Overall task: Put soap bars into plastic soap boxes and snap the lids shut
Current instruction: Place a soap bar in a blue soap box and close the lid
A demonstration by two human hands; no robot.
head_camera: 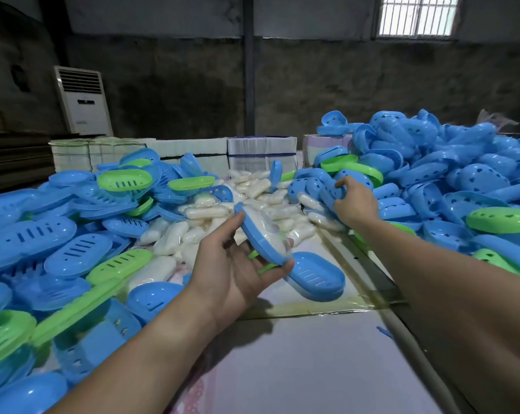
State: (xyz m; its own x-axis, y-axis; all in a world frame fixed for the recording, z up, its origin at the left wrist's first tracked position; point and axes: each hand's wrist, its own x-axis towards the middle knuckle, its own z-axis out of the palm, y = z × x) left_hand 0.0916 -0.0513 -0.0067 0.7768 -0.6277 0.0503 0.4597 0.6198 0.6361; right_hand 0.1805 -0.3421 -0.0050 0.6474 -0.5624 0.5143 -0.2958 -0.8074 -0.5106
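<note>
My left hand (237,264) grips a blue soap box half (260,239) tilted on edge, with a wrapped white soap bar (266,227) lying in it. My right hand (355,201) reaches forward and curls its fingers round a blue perforated box part (332,194) at the edge of the right-hand pile. A heap of wrapped white soap bars (210,216) lies in the middle of the table. Another blue box half (315,277) with slots lies on the table just below my left hand.
A large pile of blue and green lids (73,234) fills the left side. A taller pile of blue perforated parts (447,174) fills the right. Stacked white cartons (261,150) stand at the back. The table edge (417,339) runs along the right.
</note>
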